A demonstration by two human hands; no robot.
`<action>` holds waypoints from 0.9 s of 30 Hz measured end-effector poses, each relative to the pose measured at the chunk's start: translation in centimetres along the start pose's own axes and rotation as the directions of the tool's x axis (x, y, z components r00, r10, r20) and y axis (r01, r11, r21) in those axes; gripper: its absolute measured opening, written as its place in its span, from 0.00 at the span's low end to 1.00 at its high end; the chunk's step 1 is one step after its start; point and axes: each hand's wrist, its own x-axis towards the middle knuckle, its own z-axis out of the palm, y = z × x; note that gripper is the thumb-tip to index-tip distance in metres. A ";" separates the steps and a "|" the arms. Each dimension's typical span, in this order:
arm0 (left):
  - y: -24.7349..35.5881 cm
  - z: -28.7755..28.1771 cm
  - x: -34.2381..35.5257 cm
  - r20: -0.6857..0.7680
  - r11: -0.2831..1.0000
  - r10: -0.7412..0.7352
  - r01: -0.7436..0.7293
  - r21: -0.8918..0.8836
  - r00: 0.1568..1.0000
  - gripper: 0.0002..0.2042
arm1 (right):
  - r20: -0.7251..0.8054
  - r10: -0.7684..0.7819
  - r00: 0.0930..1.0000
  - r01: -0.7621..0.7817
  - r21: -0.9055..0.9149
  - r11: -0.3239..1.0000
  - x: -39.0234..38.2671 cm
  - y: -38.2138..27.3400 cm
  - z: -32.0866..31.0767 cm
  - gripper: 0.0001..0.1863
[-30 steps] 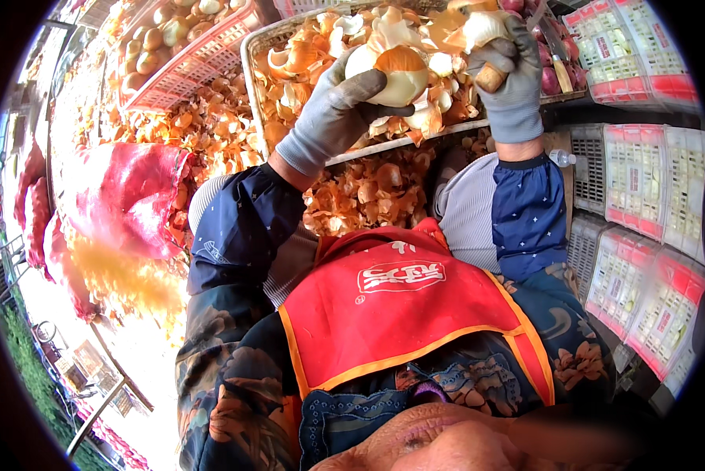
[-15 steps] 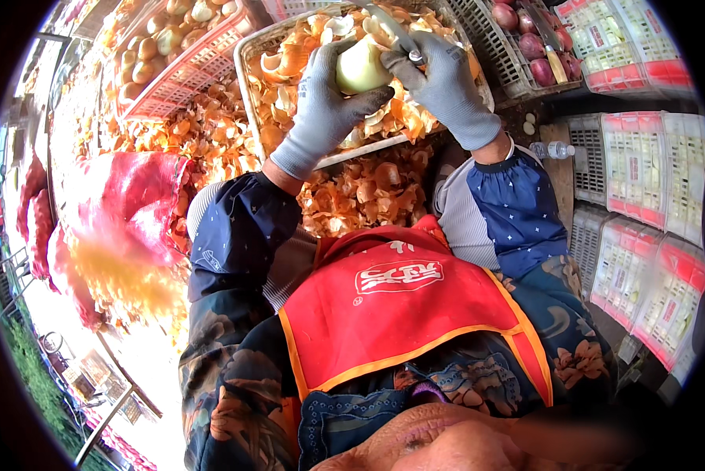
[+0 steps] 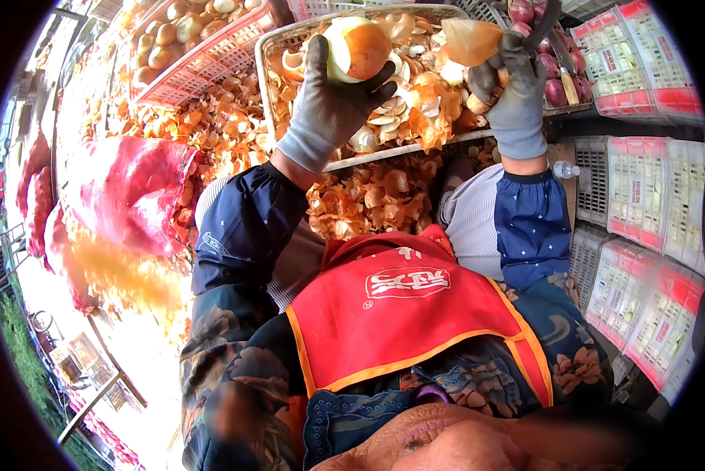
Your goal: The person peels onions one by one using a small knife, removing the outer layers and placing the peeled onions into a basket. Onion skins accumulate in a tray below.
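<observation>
My left hand (image 3: 333, 106), in a grey work glove with dark fingertips, is closed around a partly peeled onion (image 3: 358, 49). The onion's left side is bare and pale, while orange skin still covers the right. To the right, my gloved right hand (image 3: 517, 94) grips a knife; its dark curved blade (image 3: 544, 23) points up and away. A piece of orange onion skin (image 3: 470, 42) hangs at the thumb side of this hand. Both hands are over a shallow white tray (image 3: 264, 78) heaped with onion skins and a few pale pieces.
A pink crate of onions (image 3: 211, 67) stands at the far left. Loose skins (image 3: 376, 196) cover the floor. A red mesh sack (image 3: 132, 192) lies left. At right are red onions (image 3: 555, 90), a wooden-handled knife (image 3: 569, 85), stacked crates (image 3: 635, 180) and a plastic bottle (image 3: 564, 169).
My hands have moved apart: the right one went right with the knife and a piece of skin, the left moved slightly with the onion. The onion now shows its orange side.
</observation>
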 end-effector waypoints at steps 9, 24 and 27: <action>-0.7 -0.7 0.3 0.073 0.994 -0.035 0.028 0.106 0.997 0.32 | 0.003 0.234 0.972 -0.152 -0.752 0.641 0.4 0.9 1.1 0.23; -1.1 0.3 0.4 -0.089 1.000 0.010 -0.010 -0.002 0.996 0.29 | 0.347 0.398 0.849 -0.207 -0.474 0.856 -0.1 -1.3 -0.3 0.13; -0.3 -1.2 0.6 0.088 0.990 -0.128 0.132 -0.052 0.988 0.30 | 0.346 0.179 0.921 -0.093 -0.250 0.964 0.5 -1.0 -1.9 0.14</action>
